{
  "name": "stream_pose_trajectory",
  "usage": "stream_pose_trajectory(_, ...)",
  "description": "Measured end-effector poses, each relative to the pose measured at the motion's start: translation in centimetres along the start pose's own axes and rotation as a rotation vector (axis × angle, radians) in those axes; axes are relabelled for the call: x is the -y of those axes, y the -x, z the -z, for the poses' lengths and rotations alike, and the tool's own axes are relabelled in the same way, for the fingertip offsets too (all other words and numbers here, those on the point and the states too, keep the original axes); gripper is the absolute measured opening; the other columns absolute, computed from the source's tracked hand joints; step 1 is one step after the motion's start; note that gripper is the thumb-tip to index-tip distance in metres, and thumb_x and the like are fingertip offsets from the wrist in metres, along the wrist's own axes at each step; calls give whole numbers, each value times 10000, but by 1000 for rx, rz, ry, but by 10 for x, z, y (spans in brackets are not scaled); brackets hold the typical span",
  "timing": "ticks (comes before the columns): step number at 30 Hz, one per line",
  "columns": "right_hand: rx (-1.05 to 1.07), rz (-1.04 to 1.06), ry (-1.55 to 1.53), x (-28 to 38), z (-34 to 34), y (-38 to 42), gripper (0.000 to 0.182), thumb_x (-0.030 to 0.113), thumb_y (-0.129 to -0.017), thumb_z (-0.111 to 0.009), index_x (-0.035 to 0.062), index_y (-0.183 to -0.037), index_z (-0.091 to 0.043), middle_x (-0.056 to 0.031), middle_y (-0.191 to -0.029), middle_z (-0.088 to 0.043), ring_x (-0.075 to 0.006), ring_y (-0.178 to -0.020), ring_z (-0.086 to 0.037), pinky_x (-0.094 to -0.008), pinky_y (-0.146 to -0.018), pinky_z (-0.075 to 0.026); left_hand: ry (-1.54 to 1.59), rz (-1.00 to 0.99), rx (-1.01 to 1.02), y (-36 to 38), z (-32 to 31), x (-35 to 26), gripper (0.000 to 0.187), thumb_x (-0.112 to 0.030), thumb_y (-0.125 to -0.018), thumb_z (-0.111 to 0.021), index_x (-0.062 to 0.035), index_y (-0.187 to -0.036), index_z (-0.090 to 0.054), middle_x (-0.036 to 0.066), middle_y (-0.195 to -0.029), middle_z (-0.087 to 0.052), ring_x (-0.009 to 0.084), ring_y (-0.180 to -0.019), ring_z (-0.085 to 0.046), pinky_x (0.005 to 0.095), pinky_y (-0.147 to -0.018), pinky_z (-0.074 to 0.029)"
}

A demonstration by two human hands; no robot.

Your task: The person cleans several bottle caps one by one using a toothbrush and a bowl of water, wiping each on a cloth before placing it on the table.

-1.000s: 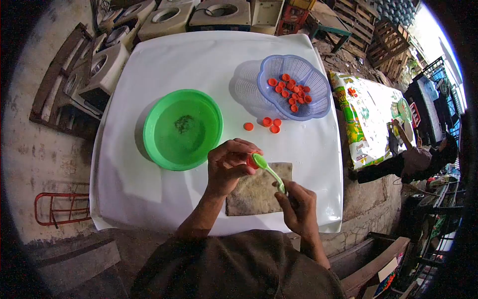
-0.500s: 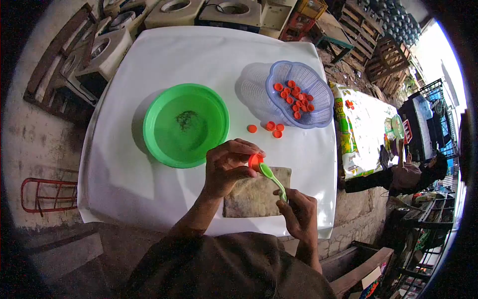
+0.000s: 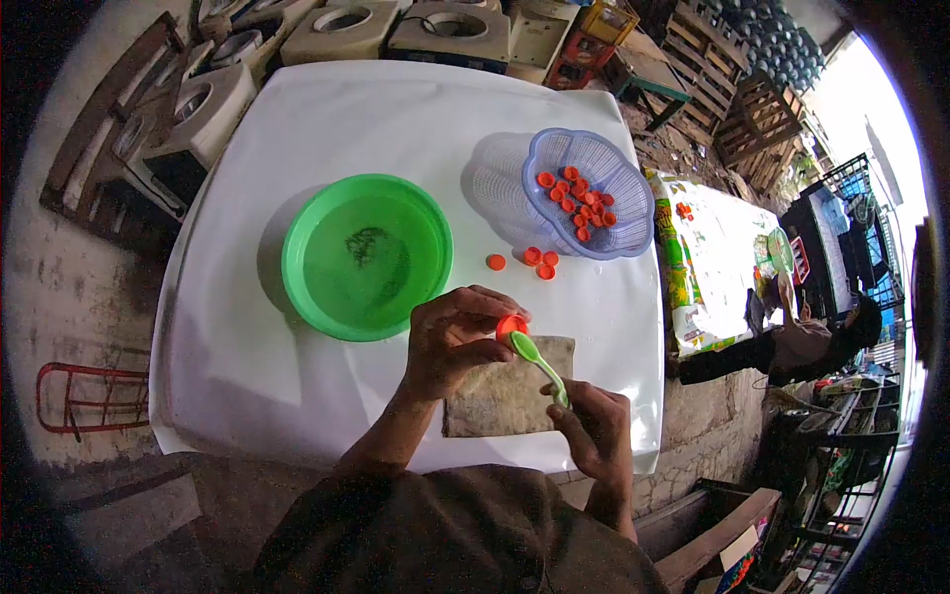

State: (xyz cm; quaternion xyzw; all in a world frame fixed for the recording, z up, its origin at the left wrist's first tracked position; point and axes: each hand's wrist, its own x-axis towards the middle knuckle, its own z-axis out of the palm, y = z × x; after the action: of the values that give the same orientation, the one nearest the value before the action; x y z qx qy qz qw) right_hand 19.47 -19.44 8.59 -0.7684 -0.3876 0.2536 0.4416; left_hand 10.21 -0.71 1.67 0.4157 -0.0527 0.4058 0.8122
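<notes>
In my left hand [image 3: 457,337] a red bottle cap [image 3: 511,328] is pinched between thumb and fingers, its open side turned to the right. My right hand [image 3: 594,424] grips the handle of a light green toothbrush [image 3: 539,362]. The oval head of the brush rests at the cap's rim, and its bristles are hidden. Below both hands lies a worn beige cloth [image 3: 495,401]. Just beyond them, several loose red caps [image 3: 532,256] sit on the white tabletop [image 3: 376,119].
A green basin [image 3: 297,297] with water and a dark clump [image 3: 368,246] stands left. At the right, a blue plastic basket [image 3: 633,223] holds several red caps. Another person [image 3: 802,346] is by a second table [image 3: 703,287]. Old stove-like blocks [image 3: 341,28] line the back.
The cap has turned slightly in my left hand, and the brush head has shifted a little at its rim. The whole view has moved slightly; both grips stay the same.
</notes>
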Motion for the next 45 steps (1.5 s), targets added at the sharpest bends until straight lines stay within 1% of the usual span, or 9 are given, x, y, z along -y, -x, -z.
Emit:
stream_pose_trajectory(4,-60,19,-5,-3,1,-2,203,45,-860,-696,-50,-1037,-667,-139,-737,-661,-118,-573,-557,-274,-530,-446,-104,27,7,0,-3,0,384,9,-733,-806,49,-1072,-630,187,-1087,-643,268,-1037,-656,395,-930,-550)
stream_pose_trajectory(10,-61,-32,-23,-2,8,-2,206,38,-857,-701,-61,-1033,-661,-139,-738,-656,-117,-566,-555,-287,-535,-455,-127,54,-159,0,-15,-1,446,-173,-666,-880,21,-998,-653,172,-1010,-651,293,-932,-667,418,-769,-578)
stream_pose_trajectory(23,-23,-8,-12,-28,10,2,183,78,-887,-678,-25,-1034,-644,-119,-672,-610,-117,-536,-523,-291,-517,-439,-168,97,-170,3,-13,3,313,-192,-857,-725,45,-1030,-618,189,-991,-642,275,-840,-637,383,-775,-521)
stream_pose_trajectory(26,-70,-68,-154,-28,16,0,183,101,-928,-629,-33,-1048,-597,-111,-685,-623,-130,-566,-560,-295,-533,-451,-181,80,-30,-1,1,0,193,-54,-947,-591,49,-1108,-615,150,-1043,-655,180,-875,-624,335,-815,-528)
stream_pose_trajectory(34,99,-81,-312,-45,-7,-14,188,163,-986,-557,-19,-1025,-534,-68,-699,-545,-104,-658,-467,-281,-612,-436,-548,3,-116,1,-12,-7,139,26,-888,-622,26,-1026,-621,121,-1011,-611,183,-891,-628,314,-841,-516)
stream_pose_trajectory(38,8,76,-79,-30,-26,-39,176,98,-932,-580,-24,-1049,-531,-158,-833,-613,-283,-712,-591,-375,-669,-486,-747,-33,-236,9,2,-32,132,51,-906,-584,24,-1021,-642,101,-999,-626,154,-947,-639,277,-842,-522)
stream_pose_trajectory(39,55,128,56,-39,-33,-47,265,83,-907,-570,1,-1152,-509,-179,-829,-593,-309,-691,-614,-377,-672,-500,-880,-70,-233,9,10,-39,145,40,-911,-583,26,-1039,-651,101,-999,-626,154,-913,-643,270,-800,-527)
stream_pose_trajectory(43,192,499,292,-22,-66,-94,230,83,-871,-592,15,-1089,-615,-223,-919,-636,-435,-787,-611,-493,-724,-498,-1256,1,-409,17,37,-65,168,-1,-908,-613,-8,-1060,-685,93,-940,-636,158,-809,-646,282,-715,-518)
stream_pose_trajectory(45,236,348,397,-18,-89,-119,178,88,-846,-590,18,-1007,-620,-209,-838,-639,-406,-757,-630,-495,-667,-515,-1452,67,-376,15,49,-76,174,-3,-893,-617,-17,-1052,-685,120,-943,-627,219,-797,-640,314,-739,-509)
